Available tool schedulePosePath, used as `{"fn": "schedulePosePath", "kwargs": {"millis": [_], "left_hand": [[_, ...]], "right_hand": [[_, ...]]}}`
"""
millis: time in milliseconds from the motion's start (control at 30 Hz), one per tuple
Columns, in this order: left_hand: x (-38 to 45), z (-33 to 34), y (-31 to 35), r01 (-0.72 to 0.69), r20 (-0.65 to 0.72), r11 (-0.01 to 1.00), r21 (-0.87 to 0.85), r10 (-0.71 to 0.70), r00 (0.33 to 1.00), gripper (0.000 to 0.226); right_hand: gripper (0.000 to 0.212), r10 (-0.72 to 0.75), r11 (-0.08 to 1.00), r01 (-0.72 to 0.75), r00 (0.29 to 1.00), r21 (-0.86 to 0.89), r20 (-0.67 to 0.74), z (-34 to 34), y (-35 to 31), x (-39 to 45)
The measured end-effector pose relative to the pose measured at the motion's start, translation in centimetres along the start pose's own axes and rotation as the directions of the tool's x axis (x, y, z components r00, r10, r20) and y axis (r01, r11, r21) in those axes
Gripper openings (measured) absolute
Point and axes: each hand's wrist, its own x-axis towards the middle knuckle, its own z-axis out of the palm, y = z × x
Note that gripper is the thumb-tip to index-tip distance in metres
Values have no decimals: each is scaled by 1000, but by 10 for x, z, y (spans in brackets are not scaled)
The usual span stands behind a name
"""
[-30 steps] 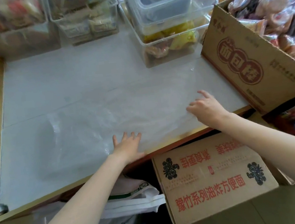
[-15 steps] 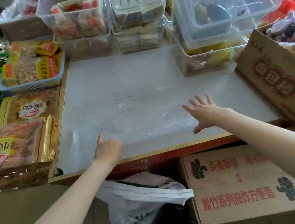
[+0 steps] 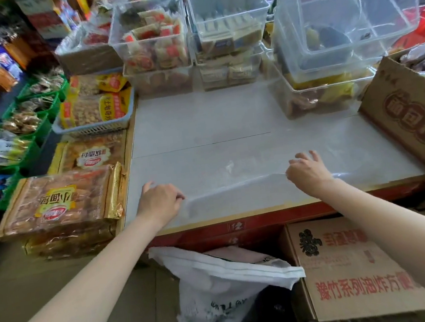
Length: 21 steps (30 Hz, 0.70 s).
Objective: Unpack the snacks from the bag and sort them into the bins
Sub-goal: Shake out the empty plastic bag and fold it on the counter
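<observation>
While both hands gather its near edge, the clear plastic bag lies flat and apparently empty on the white surface. Left hand fingers curl onto the film; right hand fingers pinch it. It looks light, limp and slippery: best held at the edges.
</observation>
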Motion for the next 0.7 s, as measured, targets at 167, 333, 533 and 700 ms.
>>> {"fn": "schedulePosePath", "kwargs": {"millis": [167, 333, 533, 700], "left_hand": [[6, -23, 19, -149, 56, 988, -43, 151, 987, 31], [3, 12, 24, -86, 281, 996, 13, 79, 956, 43], [-17, 53, -2, -71, 388, 997, 21, 58, 920, 59], [-22, 62, -17, -131, 386, 990, 50, 102, 917, 98]], "right_hand": [[71, -286, 945, 297, 954, 138, -94, -10, -57, -19], [105, -364, 929, 349, 921, 120, 140, 28, -115, -18], [96, -390, 921, 389, 917, 27, 88, 78, -142, -8], [48, -384, 883, 397, 918, 250, -100, 74, -160, -2]]}}
